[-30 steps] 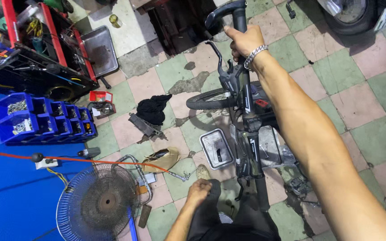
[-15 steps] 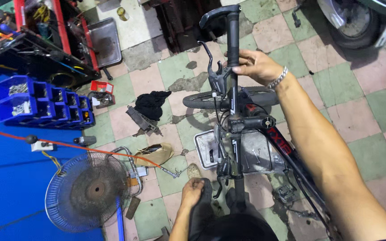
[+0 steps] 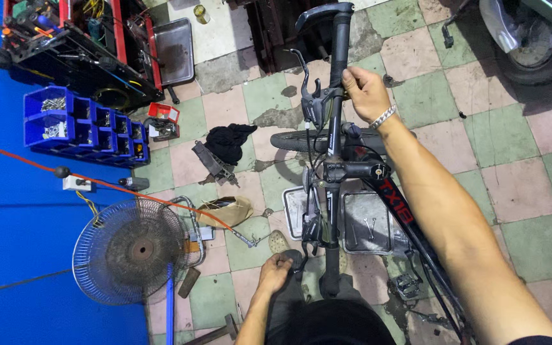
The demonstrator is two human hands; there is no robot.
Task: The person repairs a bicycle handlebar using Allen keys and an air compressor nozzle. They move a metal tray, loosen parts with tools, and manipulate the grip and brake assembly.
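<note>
- Head view, looking down on a bike's handlebar (image 3: 333, 160), which runs away from the person; all places given rel. to it.
- Right hand (image 3: 365, 92): on the far half of the bar, fingers clamped round the tube just below the far black grip (image 3: 327, 16), next to the far brake lever (image 3: 308, 86). Metal bracelet (image 3: 383, 117) on the wrist.
- Left hand (image 3: 276, 269): low, left of the near bar end, fingers curled together by the near lever/shifter cluster (image 3: 311, 227); a small dark part seems pinched, can't tell for sure.
- Stem (image 3: 356, 170) sits at bar centre; front tyre (image 3: 301, 140) shows under it; black frame tube (image 3: 410, 223) w/ red lettering runs off right and toward the person.
- Progress, judged: bar, both levers and cables look mounted, so fitting is mostly done; work appears to be at the adjust/check stage on the near end. Tightness can't be read.
- Metal trays (image 3: 365, 223) w/ spanners lie on the tiled floor under the bar.
- Well left of bar: floor fan (image 3: 129, 249), blue parts bins (image 3: 78, 124), black rag (image 3: 228, 140), orange cable (image 3: 33, 160).
</note>
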